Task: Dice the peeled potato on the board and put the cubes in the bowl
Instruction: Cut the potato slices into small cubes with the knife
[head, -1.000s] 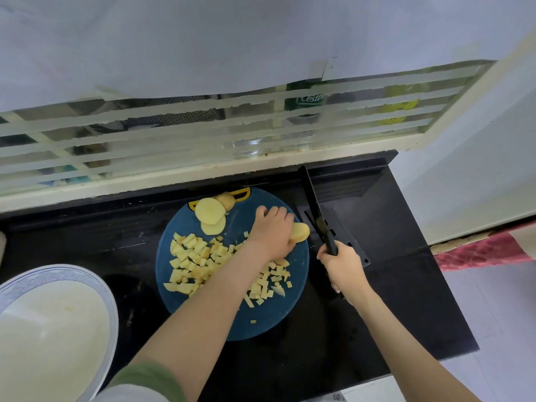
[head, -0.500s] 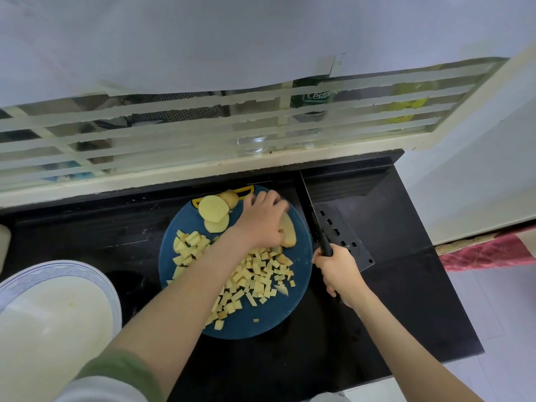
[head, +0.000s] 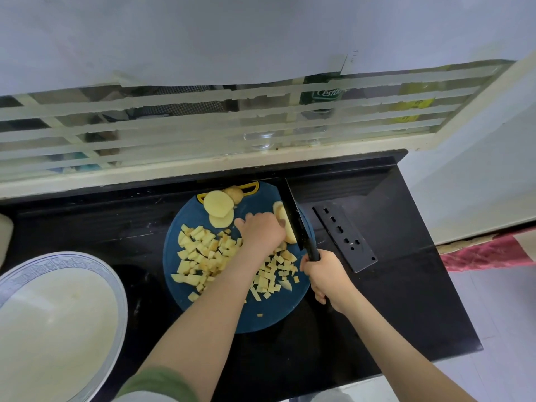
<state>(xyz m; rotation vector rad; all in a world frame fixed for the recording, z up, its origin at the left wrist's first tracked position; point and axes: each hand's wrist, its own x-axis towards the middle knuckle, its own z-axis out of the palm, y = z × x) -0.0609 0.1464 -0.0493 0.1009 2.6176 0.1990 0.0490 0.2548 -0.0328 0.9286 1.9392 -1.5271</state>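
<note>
A round blue cutting board [head: 278, 311] lies on the black counter. Several yellow potato cubes [head: 203, 253] are spread over its middle. Two round potato slices [head: 218, 205] lie at its far edge. My left hand [head: 261, 232] holds down a potato piece [head: 285, 224] at the board's right side, fingers curled over it. My right hand [head: 326, 278] grips the handle of a black knife [head: 295, 216], whose blade stands on that piece. The white bowl [head: 116, 285] with a blue-patterned rim stands at the lower left and holds no cubes.
A black knife sheath [head: 343, 237] with holes lies on the counter [head: 391, 309] right of the board. A barred window ledge [head: 174, 172] runs along the back. The counter ends at the right and front, with floor tiles and a red cloth [head: 487, 252] beyond.
The knife has moved left from beside the board onto the potato piece. My left hand turned the piece and now holds it down against the blade.
</note>
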